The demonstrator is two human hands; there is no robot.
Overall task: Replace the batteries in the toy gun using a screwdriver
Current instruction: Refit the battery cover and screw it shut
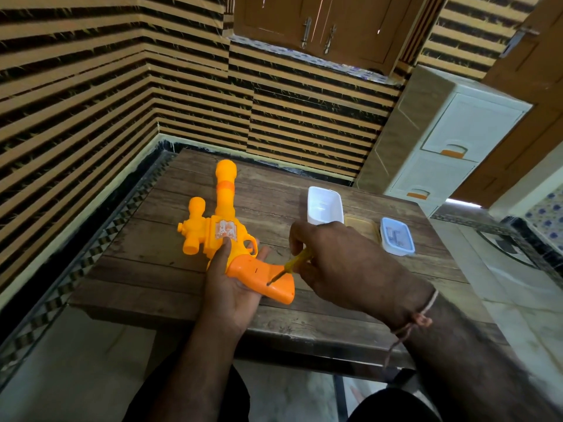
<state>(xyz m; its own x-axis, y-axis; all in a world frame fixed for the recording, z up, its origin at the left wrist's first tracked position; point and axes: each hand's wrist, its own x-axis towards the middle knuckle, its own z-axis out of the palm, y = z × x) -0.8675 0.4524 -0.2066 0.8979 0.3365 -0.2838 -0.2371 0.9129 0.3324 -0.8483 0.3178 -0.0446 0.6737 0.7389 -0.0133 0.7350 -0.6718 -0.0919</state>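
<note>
Item: toy gun (224, 231), orange/yellow, centre frame on wooden table (304, 318), barrel toward top. I cradle it w/ left hand (227, 280), palm under grip, thumb pressed on body. Right hand (338, 263) clamped round yellow screwdriver (297, 261); tip sits in screw hole on grip. Step, my read: undoing battery-cover screw. Keep shaft square to hole, press down while turning, brace gun firm. White tray (323, 208) centre-right for screw.

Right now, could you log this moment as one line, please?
left hand holds gun | right hand screwdriver on grip screw
</note>
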